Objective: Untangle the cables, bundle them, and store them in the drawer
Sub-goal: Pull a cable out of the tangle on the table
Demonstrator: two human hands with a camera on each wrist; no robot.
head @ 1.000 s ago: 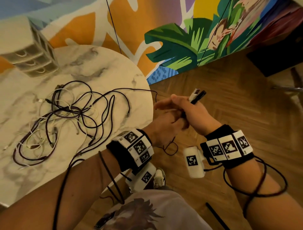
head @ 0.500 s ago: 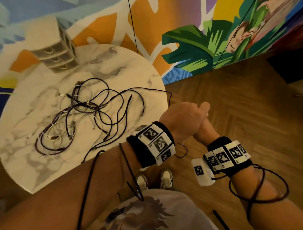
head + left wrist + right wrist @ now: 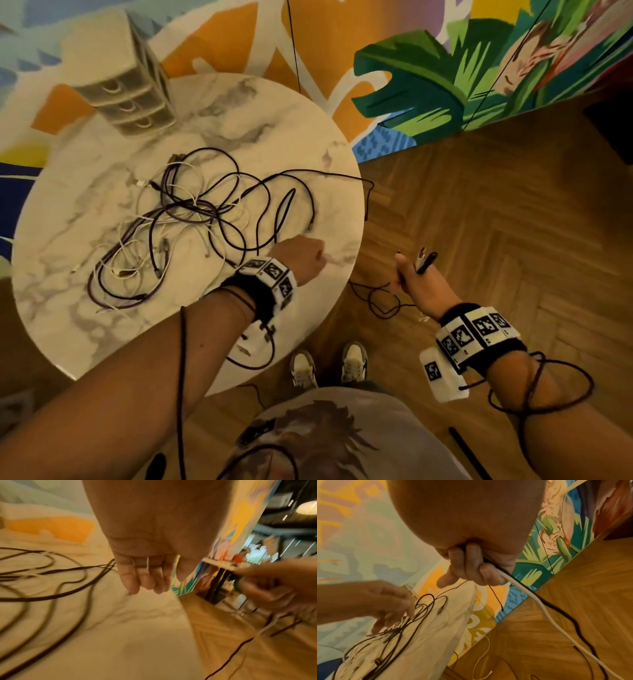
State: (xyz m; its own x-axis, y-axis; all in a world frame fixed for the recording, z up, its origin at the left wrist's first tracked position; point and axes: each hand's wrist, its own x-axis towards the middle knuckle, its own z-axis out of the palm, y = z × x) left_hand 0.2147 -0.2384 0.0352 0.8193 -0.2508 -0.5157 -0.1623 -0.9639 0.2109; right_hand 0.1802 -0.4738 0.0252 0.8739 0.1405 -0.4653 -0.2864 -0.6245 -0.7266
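My right hand (image 3: 416, 284) is off the table, out over the wooden floor (image 3: 496, 222) just past the tabletop's right edge, and its fingers (image 3: 471, 566) are curled tight around two cables – a white cable (image 3: 539, 604) and a black cable (image 3: 559, 612). Their plug ends (image 3: 424, 262) stick up above my fist in the head view; in the right wrist view the two leads trail down from the grip towards the floor, side by side, the white one thicker.

My left hand (image 3: 301, 258) is over the round marble table (image 3: 325, 325), near its right edge, at the rim of the cable tangle (image 3: 205, 219). In the left wrist view its fingers (image 3: 145, 577) hang down loosely together with nothing between them – a relaxed, empty hand, fingertips just above the tabletop beside the nearest dark loops. That view is blurred, so I cannot tell whether a fingertip touches a strand.

The tangle of dark and thin white cables sprawls across the middle of the tabletop, one dark strand running out to the right edge and dropping over it. A small drawer unit (image 3: 126, 85) with three closed drawers stands at the far left edge, well apart from the tangle.
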